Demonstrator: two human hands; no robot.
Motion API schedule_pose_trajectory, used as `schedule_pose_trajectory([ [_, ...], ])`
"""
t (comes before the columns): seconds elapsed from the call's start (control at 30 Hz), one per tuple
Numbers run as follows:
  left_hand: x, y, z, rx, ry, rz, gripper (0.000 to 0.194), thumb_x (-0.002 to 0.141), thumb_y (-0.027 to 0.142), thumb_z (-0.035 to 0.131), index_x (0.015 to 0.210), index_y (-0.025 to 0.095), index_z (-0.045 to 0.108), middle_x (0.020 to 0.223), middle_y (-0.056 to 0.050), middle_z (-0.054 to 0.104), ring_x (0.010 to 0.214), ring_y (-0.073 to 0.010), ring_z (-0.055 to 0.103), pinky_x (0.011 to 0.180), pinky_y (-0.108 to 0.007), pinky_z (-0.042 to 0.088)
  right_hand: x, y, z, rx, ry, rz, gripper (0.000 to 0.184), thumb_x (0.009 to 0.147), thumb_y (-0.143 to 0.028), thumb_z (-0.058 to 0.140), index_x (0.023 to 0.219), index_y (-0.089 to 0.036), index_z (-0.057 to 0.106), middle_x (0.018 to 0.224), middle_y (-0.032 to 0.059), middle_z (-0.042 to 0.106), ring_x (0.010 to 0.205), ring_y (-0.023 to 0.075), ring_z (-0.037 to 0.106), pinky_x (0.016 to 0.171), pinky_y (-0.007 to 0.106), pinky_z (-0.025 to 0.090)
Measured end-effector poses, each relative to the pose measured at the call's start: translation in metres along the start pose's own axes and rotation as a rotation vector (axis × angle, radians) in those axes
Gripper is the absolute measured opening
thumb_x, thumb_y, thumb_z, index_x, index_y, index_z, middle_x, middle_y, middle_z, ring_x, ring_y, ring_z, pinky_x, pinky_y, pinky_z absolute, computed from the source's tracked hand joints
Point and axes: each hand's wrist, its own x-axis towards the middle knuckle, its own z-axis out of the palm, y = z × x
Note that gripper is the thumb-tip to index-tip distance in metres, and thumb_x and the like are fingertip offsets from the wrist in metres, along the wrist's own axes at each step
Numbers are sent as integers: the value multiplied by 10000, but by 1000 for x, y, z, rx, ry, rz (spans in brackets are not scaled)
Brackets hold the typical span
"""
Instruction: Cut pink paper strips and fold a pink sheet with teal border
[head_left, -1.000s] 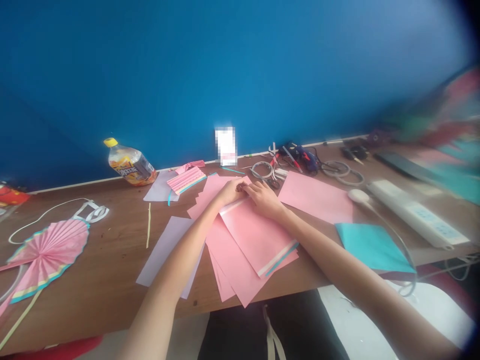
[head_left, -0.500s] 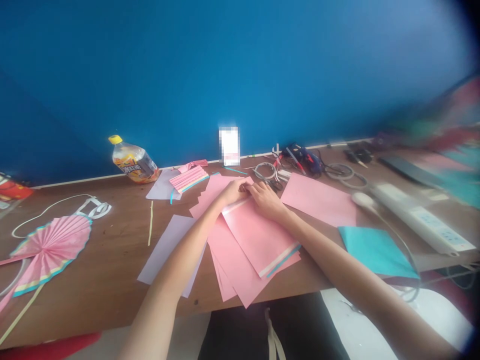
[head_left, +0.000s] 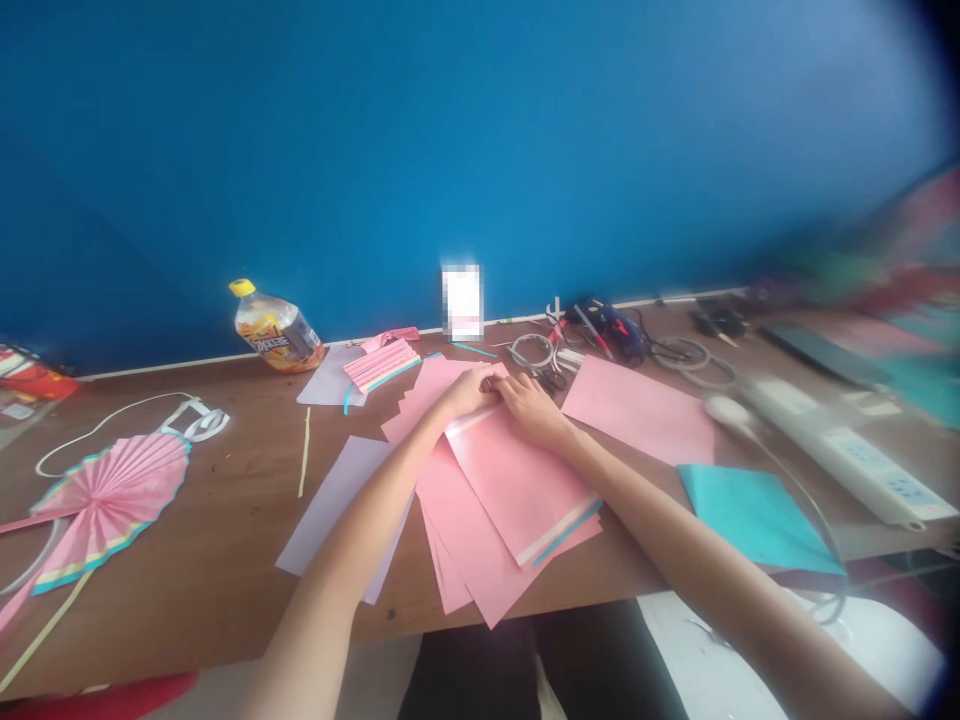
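Note:
Both hands meet at the far edge of the top pink sheet [head_left: 517,480], which lies on a fanned stack of pink paper on the brown table [head_left: 202,560]. My left hand [head_left: 466,391] pinches that far edge, fingers curled. My right hand [head_left: 529,406] presses down on the same edge right beside it, fingers bent over the fold. The sheet's near edge carries a white and a teal strip [head_left: 566,525].
A pleated pink fan [head_left: 105,495] lies at the left, a tilted drink bottle [head_left: 276,330] by the blue wall. A folded pink accordion piece [head_left: 381,362], lilac paper [head_left: 337,500], a loose pink sheet [head_left: 637,408], teal paper [head_left: 757,515], a power strip [head_left: 855,450] and cables and tools [head_left: 600,325] lie around.
The view has shifted slightly down and to the right. Both hands stay on the far edge of the top pink sheet, with hardly any movement.

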Motion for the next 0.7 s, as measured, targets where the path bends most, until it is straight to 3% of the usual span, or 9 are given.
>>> schedule_pose_trajectory([
  [0.2,1,0,-2,70,-3,18,253,733,290,667,923,127,633,863,-45,661,725,-133,575,684,-254,453,-2,2,-1,4,41,8,532,686,-34,462,1208,-125,513,1061,132,592,966,272,459,870,375,366],
  [0.53,-2,9,-1,93,-13,46,281,741,356,678,924,145,645,881,-46,654,750,-145,571,683,-259,450,-3,1,-2,24,18,9,520,720,-27,435,1223,-128,512,1084,128,589,963,267,455,829,363,381],
  [0.7,-2,14,-2,120,-10,74,269,744,349,680,908,140,641,810,-21,604,697,-119,539,649,-243,431,-4,4,2,56,73,24,559,713,-26,440,1263,-112,490,1083,124,601,968,266,453,847,363,382],
])
